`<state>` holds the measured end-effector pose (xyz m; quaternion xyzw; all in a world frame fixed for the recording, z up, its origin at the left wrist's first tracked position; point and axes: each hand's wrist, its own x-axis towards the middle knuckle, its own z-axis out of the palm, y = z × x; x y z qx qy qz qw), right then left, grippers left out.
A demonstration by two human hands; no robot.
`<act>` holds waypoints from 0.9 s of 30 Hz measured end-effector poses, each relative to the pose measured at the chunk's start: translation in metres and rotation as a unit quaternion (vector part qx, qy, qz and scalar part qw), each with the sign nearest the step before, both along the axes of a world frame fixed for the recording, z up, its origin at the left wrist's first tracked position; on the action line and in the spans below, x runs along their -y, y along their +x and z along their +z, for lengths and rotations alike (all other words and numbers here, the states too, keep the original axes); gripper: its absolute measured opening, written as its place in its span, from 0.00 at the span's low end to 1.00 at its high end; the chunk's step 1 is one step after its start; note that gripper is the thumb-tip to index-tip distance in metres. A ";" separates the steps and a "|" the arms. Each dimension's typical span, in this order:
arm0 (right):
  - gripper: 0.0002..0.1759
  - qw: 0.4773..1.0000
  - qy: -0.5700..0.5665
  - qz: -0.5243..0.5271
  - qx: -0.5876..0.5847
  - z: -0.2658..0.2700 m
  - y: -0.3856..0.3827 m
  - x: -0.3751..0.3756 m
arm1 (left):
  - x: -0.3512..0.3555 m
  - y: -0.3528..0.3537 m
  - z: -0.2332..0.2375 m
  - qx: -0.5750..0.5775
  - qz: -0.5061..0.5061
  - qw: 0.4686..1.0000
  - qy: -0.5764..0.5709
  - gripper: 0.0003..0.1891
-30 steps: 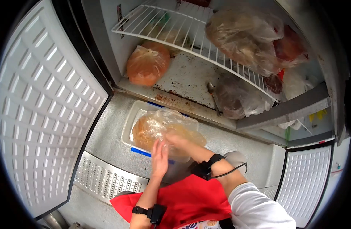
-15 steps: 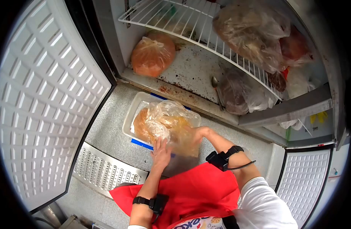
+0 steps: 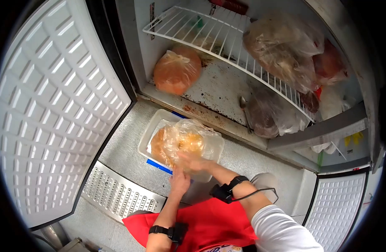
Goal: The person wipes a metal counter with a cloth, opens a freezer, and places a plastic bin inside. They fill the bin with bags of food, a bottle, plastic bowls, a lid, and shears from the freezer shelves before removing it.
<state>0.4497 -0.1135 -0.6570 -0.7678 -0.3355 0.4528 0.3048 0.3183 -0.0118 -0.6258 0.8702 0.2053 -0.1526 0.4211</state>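
Moved inward, the right hand (image 3: 195, 163) is now placed over the bag (image 3: 188, 140) in the tub (image 3: 147, 131), near the left hand (image 3: 180, 181); neither grip can be made out; torn plastic could be caused by tugging.

From here I see a grey speckled floor (image 3: 130, 138), with a perforated metal strip (image 3: 117, 189) set across it. A tall white door (image 3: 58, 105), its inner face moulded in raised blocks, stands open at the left, edged with a dark seal. Beyond the sill, the cabinet floor (image 3: 218, 88) is pale and scattered with brown specks, under a white wire shelf (image 3: 226, 46). A second, smaller white door (image 3: 335, 210) hangs at the right. Light glints off the metal and the floor.
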 end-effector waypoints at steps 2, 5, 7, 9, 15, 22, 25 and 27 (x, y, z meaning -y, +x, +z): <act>0.32 0.996 -0.051 0.004 0.075 -0.009 -0.010 0.000 | -0.002 -0.002 -0.003 0.008 0.023 0.999 -0.045 0.22; 0.28 0.985 -0.126 0.056 0.104 -0.025 -0.024 0.006 | -0.002 -0.002 0.009 0.044 0.051 0.996 -0.051 0.21; 0.26 0.985 -0.141 0.076 0.071 -0.080 -0.031 0.016 | -0.005 -0.001 0.022 0.028 -0.011 0.999 -0.039 0.21; 0.24 0.987 -0.155 0.010 0.047 -0.117 -0.047 0.038 | -0.007 0.003 0.023 0.014 -0.067 0.997 -0.023 0.22; 0.20 0.978 -0.199 0.013 0.054 -0.112 -0.030 0.054 | 0.006 -0.013 0.002 -0.010 -0.144 0.988 0.045 0.22; 0.16 0.977 -0.111 0.043 0.177 0.122 0.107 -0.025 | 0.005 0.027 0.038 0.089 0.054 0.993 -0.057 0.12; 0.18 0.974 0.031 -0.135 0.178 0.172 0.143 -0.043 | 0.012 0.035 0.028 0.181 0.092 0.976 -0.083 0.08; 0.25 0.966 0.019 -0.245 0.085 0.202 0.161 -0.056 | 0.010 0.038 0.037 0.191 0.095 0.968 -0.130 0.11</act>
